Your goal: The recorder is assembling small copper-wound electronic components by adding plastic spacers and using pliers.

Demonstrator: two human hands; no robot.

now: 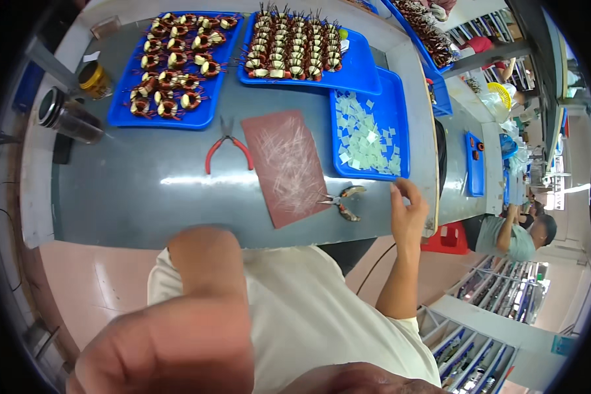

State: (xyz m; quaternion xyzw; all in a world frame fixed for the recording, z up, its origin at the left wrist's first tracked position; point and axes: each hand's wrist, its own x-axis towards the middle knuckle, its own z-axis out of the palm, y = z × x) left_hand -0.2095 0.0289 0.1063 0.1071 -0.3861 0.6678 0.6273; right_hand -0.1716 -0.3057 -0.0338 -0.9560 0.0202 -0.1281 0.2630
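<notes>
My left hand (171, 341) is raised close in front of me at the lower left, large and blurred. Its fingers are mostly hidden, so I cannot make out their grip. At the near right corner of a blue tray (340, 172) is my right hand (410, 207), its thumb and fingertips drawn together in a pinch. Anything between them is too small to make out. Small pale square pieces (368, 134) lie scattered in that tray. Beside the right hand, pliers with worn handles (345, 202) touch a reddish-brown sheet (285, 164). Red-handled pliers (228, 146) lie left of it.
Copper-wound ring coils (167, 79) fill a blue tray (121, 111) at the far left. Upright rows of coils (292, 46) stand on another tray (361, 72). A dark lidded bottle (69, 115) and yellow jar (95, 80) stand left. Another person (515, 233) sits at right.
</notes>
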